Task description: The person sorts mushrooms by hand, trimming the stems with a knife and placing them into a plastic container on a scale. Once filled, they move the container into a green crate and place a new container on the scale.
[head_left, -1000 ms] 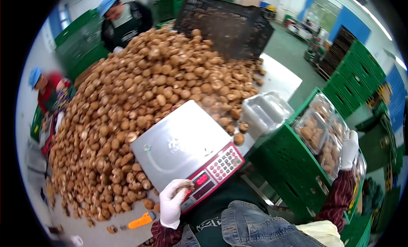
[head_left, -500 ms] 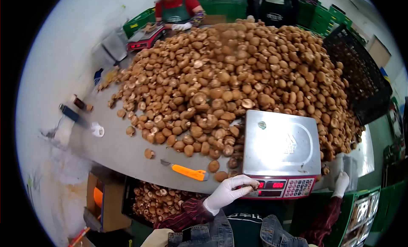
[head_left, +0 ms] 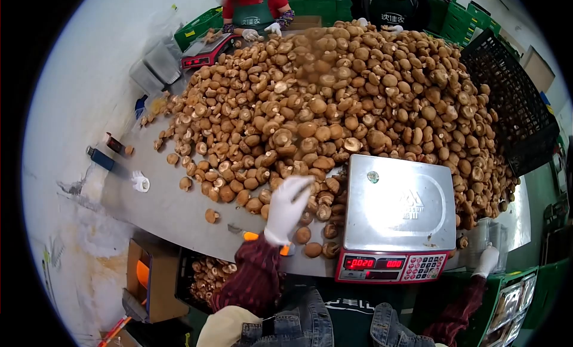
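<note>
My left hand, in a white glove, reaches over the front edge of a big heap of brown mushrooms. Its thumb and fingers are apart, and I see nothing between them. Under the left wrist lies an orange utility knife, partly covered. A scale with a bare steel plate stands right of this hand; its red display reads -0.020. My right hand, also gloved, is closed at the near edge of clear plastic trays right of the scale. Some of its fingers are hidden.
Across the table, a person works beside another red scale; a second person stands behind the heap. A black crate leans at the right. Below the table edge are a crate of mushrooms and a cardboard box.
My left hand has moved from the scale's display, where it pinched a mushroom, up and left to the heap, and its fingers have spread. My right hand stays at the clear trays.
</note>
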Tool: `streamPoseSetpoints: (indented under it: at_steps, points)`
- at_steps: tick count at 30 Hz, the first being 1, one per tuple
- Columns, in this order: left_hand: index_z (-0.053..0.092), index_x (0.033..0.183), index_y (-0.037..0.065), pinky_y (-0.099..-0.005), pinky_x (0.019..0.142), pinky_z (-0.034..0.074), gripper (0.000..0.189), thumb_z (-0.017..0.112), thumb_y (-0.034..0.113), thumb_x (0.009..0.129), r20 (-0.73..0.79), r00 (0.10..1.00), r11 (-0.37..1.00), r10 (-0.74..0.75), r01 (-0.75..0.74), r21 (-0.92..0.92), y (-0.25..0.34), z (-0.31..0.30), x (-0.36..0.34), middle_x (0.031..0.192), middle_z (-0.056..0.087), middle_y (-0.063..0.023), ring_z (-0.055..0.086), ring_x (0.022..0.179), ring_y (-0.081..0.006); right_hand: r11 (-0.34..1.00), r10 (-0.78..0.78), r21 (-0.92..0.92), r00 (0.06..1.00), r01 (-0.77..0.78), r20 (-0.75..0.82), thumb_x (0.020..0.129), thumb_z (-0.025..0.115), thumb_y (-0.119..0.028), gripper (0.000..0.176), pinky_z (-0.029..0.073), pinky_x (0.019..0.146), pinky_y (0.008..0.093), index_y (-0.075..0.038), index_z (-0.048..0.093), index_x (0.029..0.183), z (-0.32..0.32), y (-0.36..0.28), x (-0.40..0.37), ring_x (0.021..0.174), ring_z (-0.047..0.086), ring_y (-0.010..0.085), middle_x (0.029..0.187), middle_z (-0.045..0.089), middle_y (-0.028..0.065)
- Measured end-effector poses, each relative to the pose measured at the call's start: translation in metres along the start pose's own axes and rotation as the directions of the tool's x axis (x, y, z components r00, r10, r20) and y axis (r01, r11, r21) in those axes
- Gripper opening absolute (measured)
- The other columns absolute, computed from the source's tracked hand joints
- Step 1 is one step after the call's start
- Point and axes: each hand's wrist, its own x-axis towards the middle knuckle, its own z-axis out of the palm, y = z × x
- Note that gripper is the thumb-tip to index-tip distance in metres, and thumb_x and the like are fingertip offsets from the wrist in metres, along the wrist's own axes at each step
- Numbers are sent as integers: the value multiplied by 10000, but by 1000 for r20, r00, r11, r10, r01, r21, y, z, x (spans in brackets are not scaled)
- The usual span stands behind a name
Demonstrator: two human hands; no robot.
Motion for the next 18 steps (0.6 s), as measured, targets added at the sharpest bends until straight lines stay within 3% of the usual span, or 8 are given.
streamPoseSetpoints:
  at_steps: [4, 7, 10, 12, 14, 15, 16, 18]
  points:
    - [607, 1143, 87, -392, 854, 444, 340, 637, 169, 814, 12, 995, 944, 100, -99, 316, -42, 18, 62, 1079, 601, -106, 551, 1007, -297, 984, 176, -2, 978, -178, -114, 955, 448, -314, 436, 451, 682, 488, 64, 615, 816, -38, -61, -28, 728, 564, 446, 766, 612, 251]
    - [551, 1241, 200, -394, 795, 439, 502, 681, 268, 761, 87, 993, 691, 83, -120, 712, -61, 37, 93, 986, 595, -115, 559, 905, -304, 957, 289, 32, 934, -289, -211, 964, 416, -229, 335, 456, 714, 437, 47, 605, 982, -52, -78, -36, 809, 570, 388, 879, 597, 226]
    - [539, 1257, 218, -389, 793, 439, 539, 688, 265, 741, 184, 980, 674, -81, -82, 734, -63, 44, 109, 967, 601, -116, 573, 867, -305, 950, 300, 186, 901, -251, -314, 966, 429, -218, 310, 447, 740, 415, 49, 587, 987, -42, -62, -36, 845, 561, 366, 899, 575, 204]
    - [543, 1275, 192, -372, 821, 465, 525, 648, 184, 761, 154, 988, 909, 10, -73, 411, -65, 36, 109, 1006, 618, -114, 601, 926, -274, 898, 364, 384, 851, -214, -378, 964, 451, -200, 283, 444, 735, 405, 48, 586, 972, -45, -64, -38, 827, 568, 350, 886, 580, 184]
    - [511, 1323, 152, -310, 870, 459, 534, 616, 143, 799, 204, 972, 967, -119, 160, -197, -60, 25, 107, 1114, 610, -92, 587, 1021, -196, 892, 374, 401, 841, -209, -392, 962, 462, -199, 274, 445, 729, 401, 45, 587, 968, -44, -63, -31, 824, 570, 343, 878, 578, 181]
    - [471, 1349, 71, -264, 904, 437, 518, 577, 112, 843, 243, 950, 905, -195, 269, -328, -35, 12, 104, 1184, 577, -85, 544, 1073, -133, 886, 379, 417, 832, -200, -406, 960, 472, -197, 266, 446, 723, 398, 43, 588, 964, -43, -63, -30, 822, 572, 336, 870, 576, 177]
    - [450, 1354, 40, -290, 910, 451, 489, 530, 81, 873, 301, 908, 738, -291, 413, -533, -45, 9, 101, 1180, 569, -100, 548, 1077, -161, 884, 381, 420, 834, -203, -399, 960, 472, -197, 266, 446, 723, 398, 43, 588, 964, -42, -64, -30, 822, 572, 336, 870, 576, 177]
    - [392, 1382, 29, -318, 913, 467, 486, 489, 77, 908, 450, 869, 326, -205, 494, -806, -49, 0, 89, 1212, 550, -96, 548, 1080, -175, 930, 324, 283, 886, -234, -332, 965, 467, -205, 277, 449, 726, 397, 43, 590, 978, -41, -68, -27, 812, 571, 325, 873, 580, 175]
